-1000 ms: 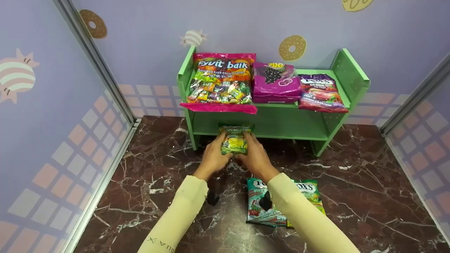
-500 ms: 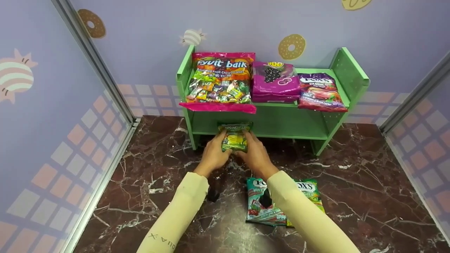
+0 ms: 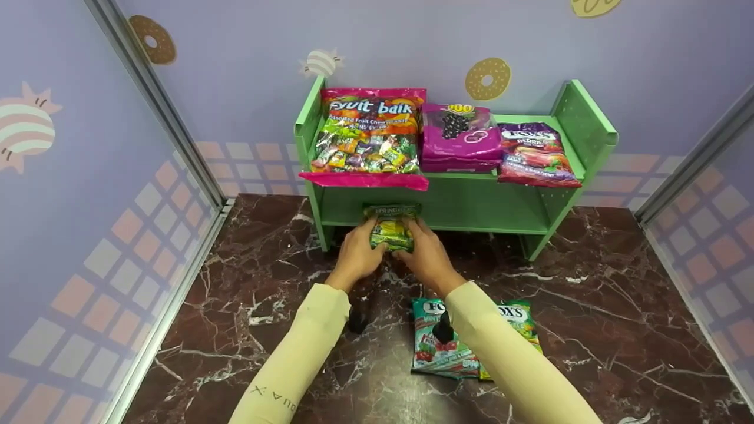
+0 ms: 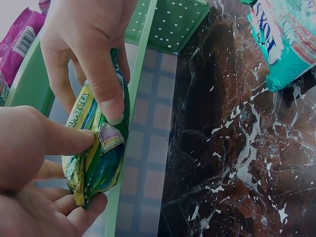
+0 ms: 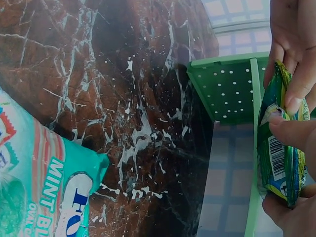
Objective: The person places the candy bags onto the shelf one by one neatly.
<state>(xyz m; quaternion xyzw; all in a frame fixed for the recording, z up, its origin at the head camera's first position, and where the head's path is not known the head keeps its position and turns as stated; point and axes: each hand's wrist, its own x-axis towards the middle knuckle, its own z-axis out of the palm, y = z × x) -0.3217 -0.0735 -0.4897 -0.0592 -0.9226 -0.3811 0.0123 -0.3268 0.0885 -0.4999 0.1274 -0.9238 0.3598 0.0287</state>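
Note:
Both hands hold a small green and yellow candy bag (image 3: pixel 393 234) at the front of the green shelf's lower level, below the fruit candy bag. My left hand (image 3: pixel 357 254) grips its left side and my right hand (image 3: pixel 431 259) its right side, thumbs on the near face. In the left wrist view, "Apple Tea" reads on the candy bag (image 4: pixel 81 116). A barcode shows on the bag (image 5: pixel 276 158) in the right wrist view. Its far end sits over the lower board; whether it touches cannot be made out.
Along the green shelf's (image 3: pixel 589 118) top lie a large fruit candy bag (image 3: pixel 368 132), a purple bag (image 3: pixel 462 141) and a Fox's berries bag (image 3: pixel 536 154). On the dark marble floor, a teal Fox's bag (image 3: pixel 430 353) and a green-yellow Fox's bag (image 3: pixel 518 315) lie partly under the right forearm.
Both hands have edged forward a little, taking the green and yellow candy bag slightly deeper toward the lower shelf level. Bags on the top board and the floor stay put.

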